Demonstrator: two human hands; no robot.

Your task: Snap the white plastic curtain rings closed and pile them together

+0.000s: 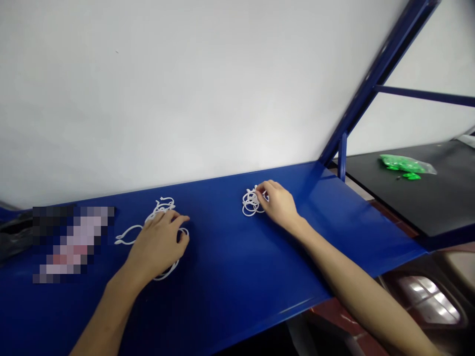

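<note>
My left hand (159, 242) lies palm down over a loose spread of thin white plastic loops (128, 235) on the blue table. Its fingers are stretched out and the thumb stands apart, with several loops showing around and partly under it. Farther right, my right hand (278, 202) reaches a smaller heap of white loops (250, 203). Thumb and index finger are curled together at the heap's right edge, on a white loop. The other fingers of that hand are bent, and the palm side is hidden.
The blue tabletop (218, 277) runs along a white wall. A black plastic bag (15, 237) and a blurred-out flat item (76, 244) lie at the left. On the right stand a blue metal frame (371, 84) and a black table (401, 202) with a bag of green pieces (403, 163).
</note>
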